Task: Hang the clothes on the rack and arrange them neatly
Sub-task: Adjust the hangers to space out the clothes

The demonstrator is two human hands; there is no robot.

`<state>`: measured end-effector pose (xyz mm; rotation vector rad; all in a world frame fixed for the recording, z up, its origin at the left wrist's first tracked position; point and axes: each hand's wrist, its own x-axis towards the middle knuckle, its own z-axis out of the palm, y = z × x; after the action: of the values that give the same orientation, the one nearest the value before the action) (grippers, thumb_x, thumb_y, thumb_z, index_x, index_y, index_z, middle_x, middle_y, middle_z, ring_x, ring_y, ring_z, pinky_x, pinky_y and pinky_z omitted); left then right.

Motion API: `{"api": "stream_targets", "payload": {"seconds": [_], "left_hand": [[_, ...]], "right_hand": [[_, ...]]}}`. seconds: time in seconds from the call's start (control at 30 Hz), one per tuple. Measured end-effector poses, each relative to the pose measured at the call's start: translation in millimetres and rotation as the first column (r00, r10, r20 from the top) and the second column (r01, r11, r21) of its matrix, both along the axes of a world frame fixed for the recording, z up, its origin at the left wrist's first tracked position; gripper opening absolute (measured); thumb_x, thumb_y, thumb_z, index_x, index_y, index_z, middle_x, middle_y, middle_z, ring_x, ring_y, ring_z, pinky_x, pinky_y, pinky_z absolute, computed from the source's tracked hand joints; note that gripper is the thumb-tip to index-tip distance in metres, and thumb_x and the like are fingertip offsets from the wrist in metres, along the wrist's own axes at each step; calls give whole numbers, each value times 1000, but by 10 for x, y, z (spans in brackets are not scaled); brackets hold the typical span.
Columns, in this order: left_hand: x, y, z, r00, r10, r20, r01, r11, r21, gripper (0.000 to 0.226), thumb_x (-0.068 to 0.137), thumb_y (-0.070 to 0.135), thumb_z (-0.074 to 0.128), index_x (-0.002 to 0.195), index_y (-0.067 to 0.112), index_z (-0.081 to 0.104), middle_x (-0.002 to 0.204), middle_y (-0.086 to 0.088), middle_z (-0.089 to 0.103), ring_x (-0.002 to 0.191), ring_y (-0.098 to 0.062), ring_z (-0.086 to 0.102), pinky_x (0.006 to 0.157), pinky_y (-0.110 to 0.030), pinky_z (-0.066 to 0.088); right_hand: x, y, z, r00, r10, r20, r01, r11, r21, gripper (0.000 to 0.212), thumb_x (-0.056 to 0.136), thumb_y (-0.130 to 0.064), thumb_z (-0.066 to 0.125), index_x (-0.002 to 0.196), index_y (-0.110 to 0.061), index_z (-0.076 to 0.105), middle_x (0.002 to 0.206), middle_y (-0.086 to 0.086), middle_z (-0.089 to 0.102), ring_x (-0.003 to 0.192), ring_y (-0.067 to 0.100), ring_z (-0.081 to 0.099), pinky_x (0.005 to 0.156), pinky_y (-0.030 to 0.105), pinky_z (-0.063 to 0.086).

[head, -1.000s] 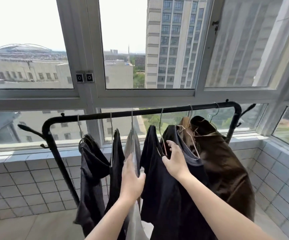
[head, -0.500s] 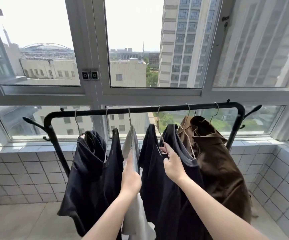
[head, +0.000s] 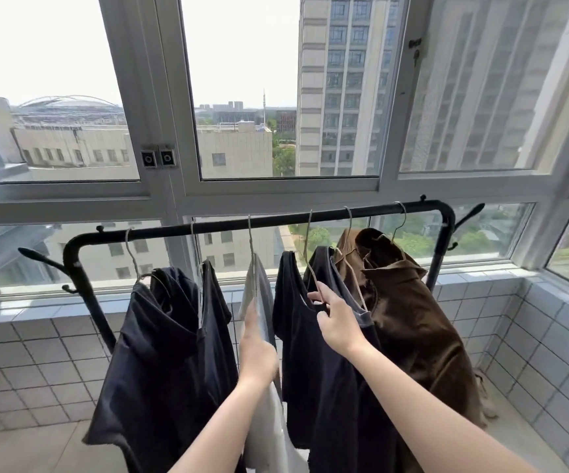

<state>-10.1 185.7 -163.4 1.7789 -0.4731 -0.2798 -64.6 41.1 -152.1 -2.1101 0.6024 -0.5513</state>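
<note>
A black clothes rack point(head: 228, 227) runs across the balcony with several garments on wire hangers. Two dark garments point(head: 170, 339) hang at the left. A light grey garment point(head: 259, 295) hangs in the middle, and my left hand point(head: 257, 346) rests flat against its edge. To its right hangs a dark navy shirt point(head: 324, 387); my right hand point(head: 339, 322) pinches its hanger wire near the collar. A brown garment point(head: 409, 322) hangs at the far right.
Large windows point(head: 286, 97) stand right behind the rack over a tiled sill point(head: 20, 312). Tiled low walls close the balcony at the back and right point(head: 549, 353). The rack's side hooks point(head: 34, 254) stick out at both ends. The floor point(head: 27, 448) shows at lower left.
The left dark garments have swung left and spread apart from the grey one. My left hand slid up the grey garment's edge. My right hand stays at the navy shirt's hanger.
</note>
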Motion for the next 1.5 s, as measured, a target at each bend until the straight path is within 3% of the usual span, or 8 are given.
{"api": "stream_targets", "payload": {"seconds": [0.2, 0.4, 0.63, 0.77, 0.9, 1.07, 1.3, 1.5], "left_hand": [[-3, 21, -31, 1000, 23, 7, -24, 1000, 6, 87, 80, -24, 26, 149, 27, 19, 159, 1, 18, 133, -11, 29, 52, 12, 29], [-7, 30, -94, 999, 13, 40, -14, 999, 43, 85, 82, -21, 27, 150, 29, 16, 159, 0, 17, 109, -4, 35, 51, 6, 36], [-34, 32, -127, 963, 49, 265, -88, 987, 135, 84, 83, -16, 36, 149, 29, 11, 160, 0, 8, 140, -11, 25, 103, -18, 32], [-38, -147, -227, 702, -88, 706, -106, 968, 227, 85, 87, 3, 54, 152, 22, 4, 161, -1, -3, 149, -18, -8, 120, -44, 12], [-349, -446, -96, 949, -173, 264, 134, 978, 162, 85, 90, 33, 59, 152, 26, 2, 161, 4, 3, 148, -12, 6, 119, -34, 17], [-462, -692, -48, 974, -167, -152, 183, 978, 98, 70, 95, 8, 37, 152, 22, -2, 161, -6, 7, 147, -21, 14, 117, -34, 17], [-463, -677, 17, 969, -105, -224, 111, 994, 13, 70, 92, -7, 24, 152, 25, 4, 149, -4, 35, 80, 0, 47, 77, -15, 39], [-512, -690, 12, 977, -66, -203, 68, 998, 2, 68, 93, -7, 24, 152, 21, 6, 156, -5, 25, 130, -18, 37, 94, -20, 28]], "right_hand": [[-38, 26, 63, 999, 14, -30, -15, 999, -38, 47, 94, -6, 43, 141, -6, 38, 134, 5, 54, 123, 21, 52, 95, 20, 39], [-166, -158, 95, 923, -171, 345, 234, 961, -149, 38, 90, 2, 50, 125, -10, 56, 121, 2, 59, 115, 13, 56, 102, 23, 44], [-349, -539, 69, 941, -279, 190, 311, 937, -162, 48, 88, -20, 61, 133, -12, 45, 131, 6, 52, 124, 20, 47, 104, 21, 33], [-246, -395, -15, 996, -89, -17, 89, 996, -8, 67, 90, -22, 57, 147, -13, 24, 148, 9, 38, 137, 22, 37, 113, 34, 31], [-194, -365, -92, 992, -126, -30, 126, 992, 25, 63, 91, 3, 32, 149, -16, 19, 147, 9, 41, 135, 23, 40, 109, 29, 28], [-229, -464, -144, 989, -148, 14, 148, 989, -23, 69, 87, 12, 31, 149, -19, 22, 141, 9, 49, 131, 21, 45, 111, 28, 32], [-271, -547, -139, 987, -155, 52, 157, 986, -50, 82, 82, 18, 31, 151, -24, 18, 131, 2, 57, 115, 20, 58, 93, 19, 42], [-246, -572, -133, 982, -170, 78, 172, 985, -23, 83, 81, 20, 30, 151, -23, 20, 130, 6, 59, 101, 7, 53, 92, 8, 38]]}}
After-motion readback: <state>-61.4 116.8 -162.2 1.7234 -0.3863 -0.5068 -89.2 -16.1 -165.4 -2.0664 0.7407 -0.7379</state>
